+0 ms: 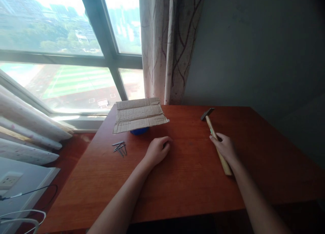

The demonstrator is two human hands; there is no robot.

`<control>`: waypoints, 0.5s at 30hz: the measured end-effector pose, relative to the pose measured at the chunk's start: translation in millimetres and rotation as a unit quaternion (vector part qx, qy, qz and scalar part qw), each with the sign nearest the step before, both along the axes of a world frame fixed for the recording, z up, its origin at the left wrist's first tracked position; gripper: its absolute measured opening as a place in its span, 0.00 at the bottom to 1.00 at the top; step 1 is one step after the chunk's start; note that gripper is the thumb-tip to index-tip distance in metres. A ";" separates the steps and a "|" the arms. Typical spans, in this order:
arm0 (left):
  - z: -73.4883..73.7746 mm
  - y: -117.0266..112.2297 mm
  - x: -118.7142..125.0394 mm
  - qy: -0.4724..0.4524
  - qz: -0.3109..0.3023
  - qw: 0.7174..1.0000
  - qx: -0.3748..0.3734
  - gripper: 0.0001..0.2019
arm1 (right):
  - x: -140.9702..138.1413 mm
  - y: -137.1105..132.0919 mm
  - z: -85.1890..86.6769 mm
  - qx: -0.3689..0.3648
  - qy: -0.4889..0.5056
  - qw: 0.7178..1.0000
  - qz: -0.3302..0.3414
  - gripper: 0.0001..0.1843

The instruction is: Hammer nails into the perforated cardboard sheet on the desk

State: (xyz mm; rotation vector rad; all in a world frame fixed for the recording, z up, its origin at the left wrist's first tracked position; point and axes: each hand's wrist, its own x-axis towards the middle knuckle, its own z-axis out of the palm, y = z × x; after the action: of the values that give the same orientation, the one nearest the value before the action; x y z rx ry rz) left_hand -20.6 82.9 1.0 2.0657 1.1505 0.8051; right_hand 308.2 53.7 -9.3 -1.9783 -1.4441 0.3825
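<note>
My right hand (224, 146) rests on the wooden handle of a hammer (214, 135) that lies on the reddish wooden table (188, 179); its fingers curl over the handle. The dark metal head points away toward the wall. My left hand (157, 150) lies on the table in the middle, fingers loosely curled, with nothing visible in it. A small pile of nails (120, 147) sits to its left. Behind it, a perforated piece of cardboard (138, 114) rests on top of a blue object (139, 130).
A window (63, 51) and a patterned curtain (169, 44) stand behind the table, with a grey wall (254, 47) to the right. A white unit with a power socket (9, 179) and cables sits at the lower left. The table's left edge drops beside folded curtains.
</note>
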 end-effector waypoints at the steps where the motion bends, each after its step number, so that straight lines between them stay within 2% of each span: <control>1: 0.4 -0.3 0.1 0.000 0.000 1.000 0.000 0.12 | -0.4 -0.1 1.1 -0.002 -0.007 1.000 0.004 0.22; 5: 4.1 -2.1 0.5 -0.001 -0.001 1.000 -0.001 0.12 | -0.5 -1.5 5.7 -0.007 -0.036 0.999 0.015 0.21; 9: 6.1 -3.8 0.1 -0.012 0.004 1.000 0.000 0.13 | -3.8 -7.9 15.0 0.025 -0.071 0.997 -0.018 0.24; 12: 8.3 -6.7 0.0 -0.037 0.011 0.999 0.020 0.13 | -18.1 -14.6 24.4 0.079 -0.093 0.992 -0.039 0.25; 15: 20.8 -13.9 -0.9 -0.072 0.021 0.996 0.058 0.13 | -45.7 -19.0 30.1 0.155 -0.088 0.984 0.008 0.21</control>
State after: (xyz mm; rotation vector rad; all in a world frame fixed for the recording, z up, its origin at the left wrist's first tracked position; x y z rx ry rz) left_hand -21.5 69.0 21.8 2.0438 1.0936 1.0454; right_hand 262.5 34.7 20.8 -1.7833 -1.5247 -0.0133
